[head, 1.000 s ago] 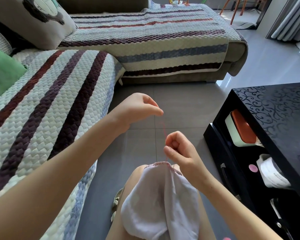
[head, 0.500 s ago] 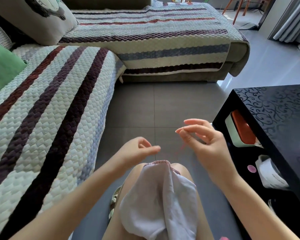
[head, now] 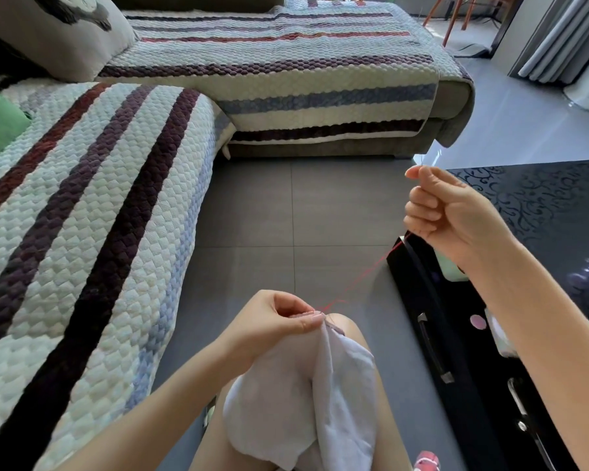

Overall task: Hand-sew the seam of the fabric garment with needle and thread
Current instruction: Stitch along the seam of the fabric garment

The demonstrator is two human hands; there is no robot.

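Note:
A white fabric garment is draped over my knee at the bottom centre. My left hand pinches its top edge at the stitched seam. A red thread runs taut from that seam up and to the right into my right hand. The right hand is raised over the corner of the black table, fingers curled, thumb and forefinger pinched together at the top. A thin needle tip seems to stick up from that pinch, though it is barely visible.
A black glossy coffee table with an open lower shelf and handles stands at the right. A striped quilted sofa fills the left and back. Grey floor tiles lie between them. A red-and-white object shows at the bottom edge.
My right hand has risen up and to the right, drawing the red thread tight. My left hand has dropped onto the garment and taken hold of the seam edge.

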